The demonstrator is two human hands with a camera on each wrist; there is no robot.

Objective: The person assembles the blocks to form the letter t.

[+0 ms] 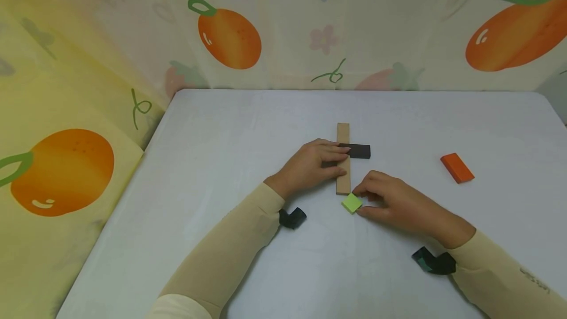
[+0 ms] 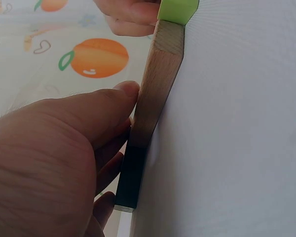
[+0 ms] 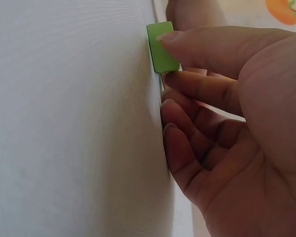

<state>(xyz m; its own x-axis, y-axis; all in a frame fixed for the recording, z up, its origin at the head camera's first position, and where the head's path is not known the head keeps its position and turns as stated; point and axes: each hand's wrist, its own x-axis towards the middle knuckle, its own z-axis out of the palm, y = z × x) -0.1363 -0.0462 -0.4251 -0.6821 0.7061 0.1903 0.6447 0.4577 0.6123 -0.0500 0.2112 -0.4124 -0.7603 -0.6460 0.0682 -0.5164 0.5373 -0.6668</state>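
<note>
Overhead first: left hand (image 1: 312, 164) lies flat on the desk (image 1: 221, 161), fingers straight, tips pressing on the wooden strip (image 1: 343, 159) and on the black block (image 1: 360, 151) that crosses it. Not curled round either one. Right hand (image 1: 394, 201) pinches the green square (image 1: 352, 203) by its right side, with the square flat on the desk just beside the strip's near end, tilted a bit off line. Orange block (image 1: 457, 167) sits well apart to the right, nobody touching it. Fruit-print cloth (image 1: 230, 38) hangs behind and to the left.

Left wrist view: thumb and fingers (image 2: 113, 106) rest against the long edge of the wooden strip (image 2: 158, 84), the black block (image 2: 130, 180) touching it lower down, the green square (image 2: 176, 10) touching the strip's end. No grasp, only contact.

Right wrist view: fingers (image 3: 197, 47) curl over the green square (image 3: 163, 47), which lies flat against the desk (image 3: 64, 123); lower fingertips also touch the desk.

Risk, as a judgement: the strip is held by straight fingers alone, so a push from the square against its end could slide or skew it, and drag the black block off its crossing. The square is thin and pinched at one side, so it could tip or slip out.
</note>
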